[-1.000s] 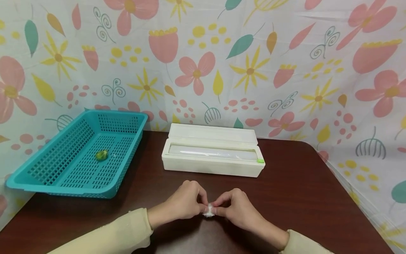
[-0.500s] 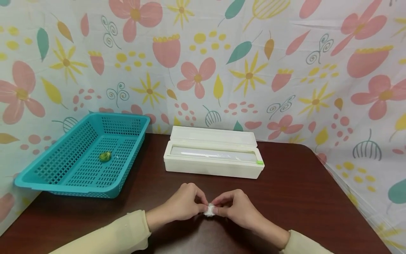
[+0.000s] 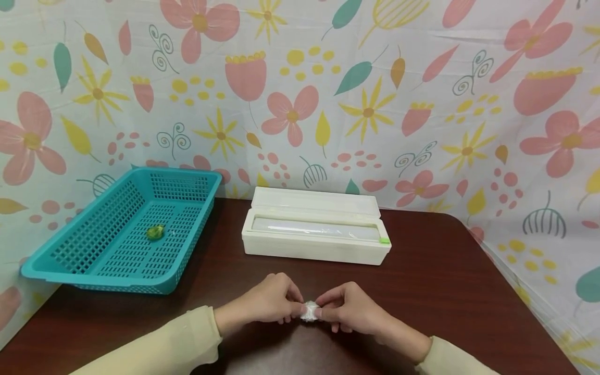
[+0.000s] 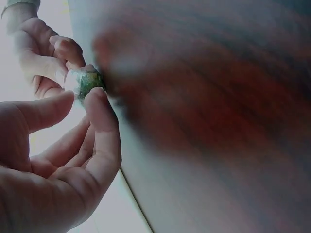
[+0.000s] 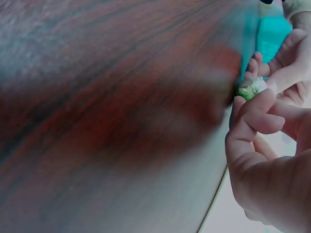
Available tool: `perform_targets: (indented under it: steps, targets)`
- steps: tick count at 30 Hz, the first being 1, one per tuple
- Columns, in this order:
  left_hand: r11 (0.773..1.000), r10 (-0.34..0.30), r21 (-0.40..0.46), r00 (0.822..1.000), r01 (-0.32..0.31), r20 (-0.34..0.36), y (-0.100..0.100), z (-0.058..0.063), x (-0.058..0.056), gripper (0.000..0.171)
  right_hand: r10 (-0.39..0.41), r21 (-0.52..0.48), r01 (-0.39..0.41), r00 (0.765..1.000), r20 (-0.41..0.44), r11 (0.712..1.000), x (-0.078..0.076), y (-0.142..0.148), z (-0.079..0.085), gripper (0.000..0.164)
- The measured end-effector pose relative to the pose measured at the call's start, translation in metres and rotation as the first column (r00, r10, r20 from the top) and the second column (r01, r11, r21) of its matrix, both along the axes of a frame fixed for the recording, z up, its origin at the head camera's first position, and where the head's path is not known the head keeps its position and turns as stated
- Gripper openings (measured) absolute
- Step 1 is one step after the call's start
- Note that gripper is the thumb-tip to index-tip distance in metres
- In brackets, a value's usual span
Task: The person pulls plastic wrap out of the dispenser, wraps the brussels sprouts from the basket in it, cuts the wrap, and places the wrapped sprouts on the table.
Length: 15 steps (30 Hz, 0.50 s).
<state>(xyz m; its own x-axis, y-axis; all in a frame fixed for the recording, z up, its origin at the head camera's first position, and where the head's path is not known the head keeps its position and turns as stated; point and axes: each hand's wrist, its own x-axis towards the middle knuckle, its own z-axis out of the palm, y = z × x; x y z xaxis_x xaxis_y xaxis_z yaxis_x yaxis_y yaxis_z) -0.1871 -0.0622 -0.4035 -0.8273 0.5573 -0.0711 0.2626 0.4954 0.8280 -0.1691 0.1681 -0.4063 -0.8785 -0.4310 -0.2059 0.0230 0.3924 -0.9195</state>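
Note:
Between my two hands is a small green piece wrapped in clear plastic film (image 3: 309,311); from the head view its top looks whitish and crinkled. My left hand (image 3: 275,299) pinches its left side with thumb and forefinger. On the opposite side my right hand (image 3: 353,310) pinches it the same way. Green shows through the film of the wrapped piece (image 4: 87,81) in the left wrist view, and the wrapped piece (image 5: 251,88) shows green in the right wrist view too. What exactly is inside the film cannot be made out. It is held low, close to the table.
A white box (image 3: 314,248) with its lid raised holds a roll of cling film (image 3: 316,228) at the table's back middle. To the left stands a turquoise basket (image 3: 194,229) with a small green-yellow wrapped piece (image 3: 155,232) inside. A flowered cloth (image 3: 290,62) hangs behind the dark table (image 3: 422,271).
The head view has shifted slightly. Both hands keep their pinch on the wrapped piece, and the lower fingers of each hand now show beneath; more of the piece's top is visible.

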Motion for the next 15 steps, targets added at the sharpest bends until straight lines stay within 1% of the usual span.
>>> perform_targets:
  steps: [3, 8, 10, 12, 15]
  targets:
    - [0.999, 0.014, 0.040, 1.000, -0.014, 0.007, 0.0009, 0.0000, -0.0007, 0.004, -0.013, -0.043, 0.013, 1.000, -0.005, 0.999, 0.0004, -0.0006, -0.0008, 0.026]
    - [0.989, 0.043, 0.142, 0.999, -0.041, -0.010, 0.0019, 0.0003, -0.0024, 0.014, -0.078, -0.093, 0.073, 0.996, -0.041, 0.993, -0.0001, -0.0013, -0.0002, 0.027]
    - [0.985, 0.051, 0.164, 0.998, -0.047, -0.025, 0.0020, 0.0009, -0.0026, 0.018, -0.099, -0.097, 0.093, 0.993, -0.059, 0.991, -0.0006, -0.0015, -0.0002, 0.024]
    - [0.982, 0.059, 0.181, 0.998, -0.053, -0.024, 0.0023, 0.0015, -0.0023, 0.021, -0.111, -0.104, 0.103, 0.991, -0.074, 0.989, -0.0011, -0.0017, -0.0010, 0.021]
    - [0.977, 0.065, 0.203, 0.998, -0.066, 0.014, 0.0032, 0.0026, -0.0001, 0.023, -0.125, -0.112, 0.115, 0.988, -0.088, 0.987, -0.0010, -0.0023, -0.0013, 0.018]
